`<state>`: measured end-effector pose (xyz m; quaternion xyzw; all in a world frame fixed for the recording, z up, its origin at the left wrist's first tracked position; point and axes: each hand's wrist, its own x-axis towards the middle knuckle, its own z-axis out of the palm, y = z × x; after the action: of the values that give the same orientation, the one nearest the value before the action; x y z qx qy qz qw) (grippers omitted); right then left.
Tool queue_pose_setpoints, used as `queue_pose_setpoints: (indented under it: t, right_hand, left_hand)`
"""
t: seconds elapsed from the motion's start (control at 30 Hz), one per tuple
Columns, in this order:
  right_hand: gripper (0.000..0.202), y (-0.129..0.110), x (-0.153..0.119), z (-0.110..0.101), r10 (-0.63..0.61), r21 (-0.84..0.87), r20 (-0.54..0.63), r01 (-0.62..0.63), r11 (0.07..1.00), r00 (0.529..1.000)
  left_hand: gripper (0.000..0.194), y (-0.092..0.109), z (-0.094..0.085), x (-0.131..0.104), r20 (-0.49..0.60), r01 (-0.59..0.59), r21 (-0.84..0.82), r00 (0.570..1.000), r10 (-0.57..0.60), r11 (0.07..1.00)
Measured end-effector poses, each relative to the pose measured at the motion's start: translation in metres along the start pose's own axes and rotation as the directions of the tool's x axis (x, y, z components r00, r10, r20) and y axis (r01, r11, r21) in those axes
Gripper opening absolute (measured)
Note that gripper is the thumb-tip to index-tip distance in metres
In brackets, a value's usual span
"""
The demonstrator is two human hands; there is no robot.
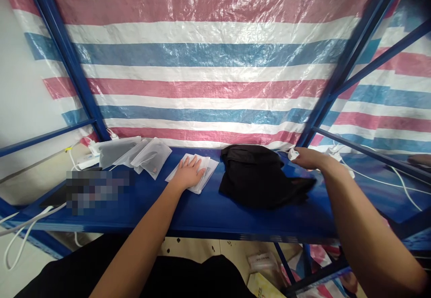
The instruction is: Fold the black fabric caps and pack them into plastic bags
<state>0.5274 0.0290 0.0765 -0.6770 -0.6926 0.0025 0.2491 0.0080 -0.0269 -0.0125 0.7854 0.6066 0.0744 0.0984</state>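
My left hand (190, 172) lies flat with its fingers spread on a small pile of thin white packets (209, 168) on the blue shelf (249, 224). To the right of the pile is a bunched black cloth garment (256, 177), partly folded over itself. Beyond it, near the back right post, my right hand (305, 158) has its fingers closed on a small white object (293, 154). A thin white cord runs beside that object. Most of it is hidden by the fingers, so its kind is unclear.
Several frosted plastic bags (153, 154) lie at the back left, beside a white power strip (88, 159). A dark flat item (55, 195) and white cables (28, 226) are at the far left. Blue posts (72, 71) frame a striped plastic sheet (202, 55). More cables trail at right.
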Motion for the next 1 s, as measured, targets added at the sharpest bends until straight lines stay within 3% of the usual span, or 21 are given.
queue_pose_setpoints:
  t: [0.07, 0.1, 0.2, 0.3, 0.4, 0.47, 0.53, 0.67, 0.8, 0.9, 1.0]
  right_hand:
    - [0.013, -0.003, -0.001, -0.011, 0.072, -0.053, 0.13, -0.066, 0.996, 0.989]
    - [0.02, -0.011, -0.002, -0.014, 0.053, -0.042, 0.175, -0.046, 0.998, 0.983]
    - [0.044, -0.051, -0.005, -0.01, -0.156, 0.137, 0.242, 0.125, 0.983, 0.958]
    - [0.043, -0.092, -0.002, 0.01, -0.391, 0.283, 0.267, 0.316, 0.905, 0.881]
    - [0.04, -0.117, 0.017, 0.034, -0.447, 0.23, 0.193, 0.403, 0.886, 0.873]
    - [0.048, -0.123, 0.034, 0.048, -0.426, 0.15, 0.163, 0.404, 0.902, 0.89]
    - [0.058, -0.123, 0.052, 0.059, -0.411, 0.122, 0.228, 0.393, 0.912, 0.883]
    - [0.069, -0.122, 0.072, 0.075, -0.475, 0.23, 0.363, 0.416, 0.88, 0.802]
    - [0.062, -0.127, 0.078, 0.086, -0.515, 0.276, 0.424, 0.435, 0.857, 0.745]
    - [0.05, -0.136, 0.084, 0.086, -0.497, 0.331, 0.452, 0.378, 0.865, 0.741]
    - [0.052, -0.147, 0.093, 0.08, -0.527, 0.47, 0.398, 0.327, 0.82, 0.751]
  left_hand:
    - [0.084, 0.002, -0.001, 0.0, -0.001, 0.001, -0.009, 1.0, -0.001, 1.0]
    - [0.084, 0.003, -0.001, -0.001, -0.006, 0.002, -0.012, 1.0, -0.002, 1.0]
    - [0.084, 0.005, 0.0, 0.0, -0.02, 0.008, -0.003, 1.0, -0.008, 1.0]
    - [0.085, 0.005, 0.002, 0.001, -0.032, 0.027, 0.018, 0.999, -0.026, 0.999]
    - [0.087, 0.005, 0.003, 0.002, -0.035, 0.037, 0.023, 0.999, -0.036, 0.999]
    - [0.088, 0.005, 0.004, 0.002, -0.032, 0.041, 0.025, 0.999, -0.04, 0.999]
    - [0.088, 0.005, 0.003, 0.002, -0.027, 0.048, 0.031, 0.999, -0.047, 0.998]
    - [0.088, 0.005, 0.003, 0.002, -0.023, 0.054, 0.044, 0.998, -0.053, 0.998]
    - [0.087, 0.005, 0.003, 0.002, -0.037, 0.056, 0.04, 0.998, -0.055, 0.998]
    - [0.087, 0.005, 0.004, 0.002, -0.034, 0.057, 0.034, 0.998, -0.056, 0.998]
    - [0.087, 0.006, 0.003, 0.002, -0.032, 0.056, 0.031, 0.998, -0.055, 0.998]
